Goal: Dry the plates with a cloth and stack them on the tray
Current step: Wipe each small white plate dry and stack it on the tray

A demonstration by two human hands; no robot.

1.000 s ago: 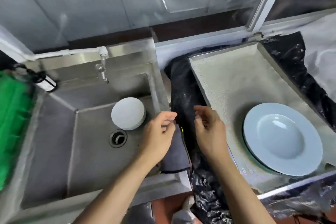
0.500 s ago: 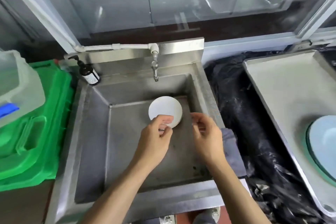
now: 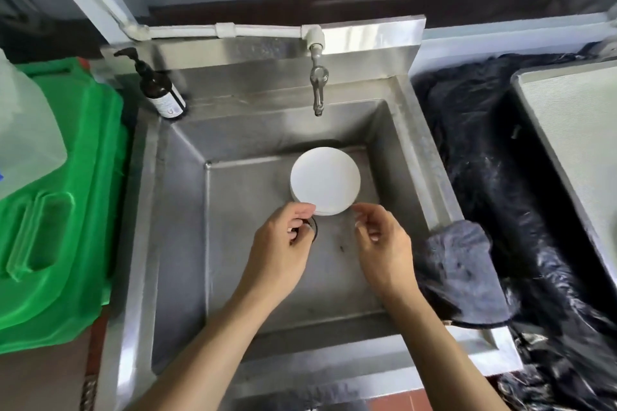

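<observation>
Hands (image 3: pixel 278 243) now nearer white plates (image 3: pixel 325 181), stacked in sink (image 3: pixel 180 243)

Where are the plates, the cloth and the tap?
plates (image 3: pixel 325 181), head view, top plate's flat face
cloth (image 3: pixel 457 267), head view, middle of the folds
tap (image 3: pixel 318 90), head view, spout

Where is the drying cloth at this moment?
In the head view the grey cloth lies draped over the sink's right rim, just right of the right hand, against the black plastic sheet.
</observation>
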